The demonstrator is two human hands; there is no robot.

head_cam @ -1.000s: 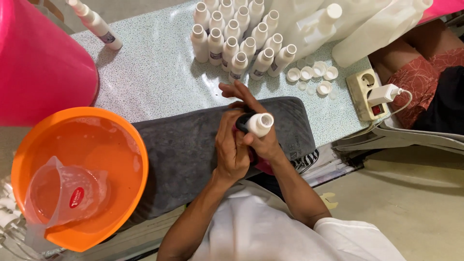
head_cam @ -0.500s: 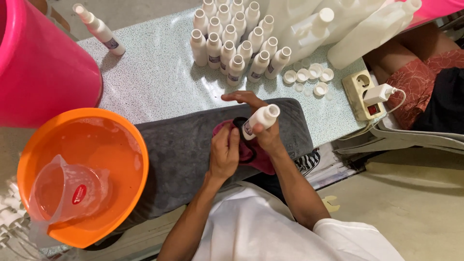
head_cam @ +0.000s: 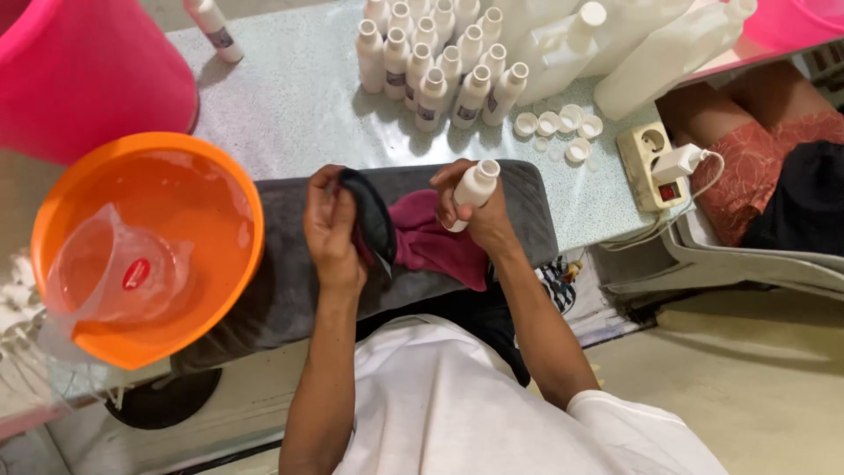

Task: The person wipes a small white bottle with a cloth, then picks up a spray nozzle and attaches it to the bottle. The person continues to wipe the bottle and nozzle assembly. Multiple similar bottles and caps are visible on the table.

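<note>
My right hand (head_cam: 479, 220) grips a small white bottle (head_cam: 473, 188), tilted with its open neck up and to the right. My left hand (head_cam: 332, 233) pinches a dark and magenta cloth (head_cam: 413, 242) that drapes across a grey towel (head_cam: 281, 255) between both hands. The cloth touches the bottle's lower end. Beyond the towel stands a cluster of several small white bottles (head_cam: 435, 66) without caps, with several loose white caps (head_cam: 558, 127) lying to their right.
An orange basin (head_cam: 211, 176) of liquid holds a clear measuring jug (head_cam: 114, 273) at the left. A pink bucket (head_cam: 88, 79) stands at the back left. Large white bottles (head_cam: 651, 44) and a power strip (head_cam: 655, 167) are at the right. Another person's legs (head_cam: 756, 167) are at the far right.
My hands have drawn apart: the left pulled the cloth away to the left, the right kept the bottle and tilted it. The cloth now lies spread between them.
</note>
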